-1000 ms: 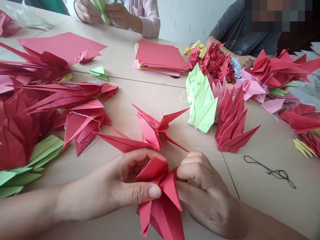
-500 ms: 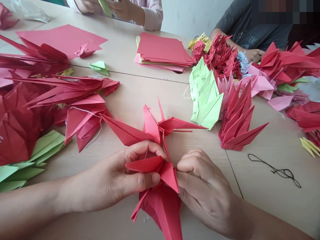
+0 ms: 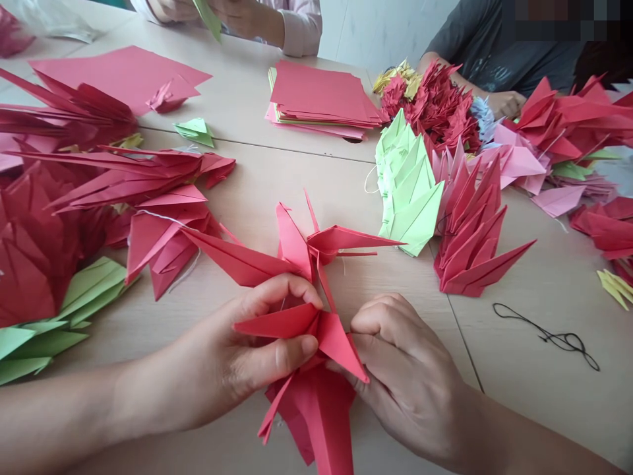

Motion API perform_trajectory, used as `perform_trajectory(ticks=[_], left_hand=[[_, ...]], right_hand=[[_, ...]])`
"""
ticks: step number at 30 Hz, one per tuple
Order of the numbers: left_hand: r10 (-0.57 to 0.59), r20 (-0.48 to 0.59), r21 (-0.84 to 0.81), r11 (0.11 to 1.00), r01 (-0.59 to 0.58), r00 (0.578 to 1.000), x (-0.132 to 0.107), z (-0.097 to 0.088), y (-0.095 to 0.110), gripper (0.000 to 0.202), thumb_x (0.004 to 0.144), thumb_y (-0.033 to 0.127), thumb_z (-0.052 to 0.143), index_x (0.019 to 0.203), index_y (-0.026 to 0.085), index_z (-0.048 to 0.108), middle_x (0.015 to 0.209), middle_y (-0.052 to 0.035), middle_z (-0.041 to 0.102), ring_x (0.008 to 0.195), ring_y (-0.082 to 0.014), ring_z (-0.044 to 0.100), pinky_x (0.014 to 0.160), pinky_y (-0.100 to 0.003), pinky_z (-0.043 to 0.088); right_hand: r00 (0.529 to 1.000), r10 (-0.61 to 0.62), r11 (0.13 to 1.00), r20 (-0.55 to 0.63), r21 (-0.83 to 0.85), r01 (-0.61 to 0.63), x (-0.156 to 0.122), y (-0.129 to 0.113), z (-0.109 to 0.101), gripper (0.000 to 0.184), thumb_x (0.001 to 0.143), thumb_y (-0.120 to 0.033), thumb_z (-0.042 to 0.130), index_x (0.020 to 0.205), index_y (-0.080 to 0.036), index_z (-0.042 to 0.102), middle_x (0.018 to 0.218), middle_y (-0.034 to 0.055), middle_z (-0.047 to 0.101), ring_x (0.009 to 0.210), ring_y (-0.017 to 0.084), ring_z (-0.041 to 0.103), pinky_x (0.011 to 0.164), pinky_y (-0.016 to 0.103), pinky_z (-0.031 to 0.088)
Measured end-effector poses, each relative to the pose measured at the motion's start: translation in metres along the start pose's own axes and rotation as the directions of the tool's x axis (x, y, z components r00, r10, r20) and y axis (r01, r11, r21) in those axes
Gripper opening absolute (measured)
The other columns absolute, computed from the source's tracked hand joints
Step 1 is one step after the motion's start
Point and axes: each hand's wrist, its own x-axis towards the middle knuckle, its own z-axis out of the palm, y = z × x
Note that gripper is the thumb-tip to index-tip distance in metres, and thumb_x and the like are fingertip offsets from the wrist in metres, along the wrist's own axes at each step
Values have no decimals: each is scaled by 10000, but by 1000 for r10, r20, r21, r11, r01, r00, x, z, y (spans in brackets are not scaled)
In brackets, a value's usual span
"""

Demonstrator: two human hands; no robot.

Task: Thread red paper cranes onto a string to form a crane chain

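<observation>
My left hand (image 3: 262, 349) pinches a red origami crane (image 3: 341, 343) between thumb and curled index finger. Its pointed wings spread to both sides of the thumb. My right hand (image 3: 410, 376) is closed at the crane's right side, its fingertips partly hidden behind the paper. Just beyond my left fingers, more red folded cranes (image 3: 291, 237) fan out and seem joined to the held one. Another red folded piece (image 3: 321, 422) hangs below, towards me. A bit of thin white thread shows near my left index finger.
Strung red cranes (image 3: 173, 231) and green ones (image 3: 99, 290) lie left. A paper stack (image 3: 321, 95) sits at the back. Green cranes (image 3: 408, 191), red cranes (image 3: 475, 237) and a black cord (image 3: 548, 336) are right. Two people sit opposite, one person's hands (image 3: 242, 16) holding green paper.
The held crane's wings have spread a little wider, the right one tipping down and right. Both hands keep nearly the same place, and the view has shifted slightly.
</observation>
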Motion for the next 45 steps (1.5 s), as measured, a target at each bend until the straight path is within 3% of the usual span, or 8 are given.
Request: perform_trajectory(ticks=[9,17,20,26,29,32,41,45], left_hand=[[48,-12,-28,998,-49,999,1,2,-1,131,872,320,579,881,204,519,868,-9,610,781,-147,570,643,-217,492],[-116,155,-207,967,147,981,-3,-4,3,295,801,254,669,963,256,423,857,28,600,708,-114,562,597,-210,445],[-122,126,-155,978,141,985,-4,-4,0,298,809,289,674,952,248,416,949,-8,602,787,-145,588,613,-228,459],[-56,64,-97,993,62,996,-2,-4,-7,270,829,294,671,961,254,439,928,14,583,709,-108,553,591,-208,468],[-48,16,-52,997,48,999,0,-4,-2,248,831,320,659,912,232,442,906,10,593,738,-121,550,596,-201,465],[-44,-26,-65,997,42,999,1,-5,3,244,832,310,647,866,217,424,803,34,569,688,-102,513,572,-177,445],[-12,-36,-24,1000,11,999,3,-3,4,207,851,307,607,868,222,419,817,33,556,701,-105,489,584,-183,447],[15,-38,-1,1000,-15,999,3,-2,4,175,865,283,592,860,220,429,820,30,561,750,-116,512,658,-208,480]], right_hand=[[1000,13,1000,-19,-18,-13,-2,1,2,129,903,-101,552,831,-159,641,712,20,545,679,142,487,681,298,408],[1000,-5,1000,24,-5,6,0,2,-3,301,922,-85,476,638,-136,563,671,33,522,669,133,464,687,297,410],[999,-23,999,36,-22,24,1,3,-5,312,925,-94,486,622,-137,543,656,28,516,656,129,451,674,295,400],[999,-36,999,33,-24,36,2,2,-5,327,938,-83,450,637,-142,563,642,15,508,622,116,418,655,291,393],[999,-40,999,-7,16,40,1,3,-5,194,889,-29,502,807,-128,646,709,26,542,676,126,466,661,293,409],[995,-93,990,-31,108,96,1,4,-7,224,833,-8,523,979,-107,660,819,59,596,772,153,535,701,326,428],[989,-147,978,18,155,142,-1,3,-5,198,766,-15,520,859,-126,654,874,55,658,850,181,550,779,357,417],[987,-156,977,37,153,148,-2,4,-5,142,830,-82,514,874,-127,641,882,59,660,857,184,551,788,359,418]])
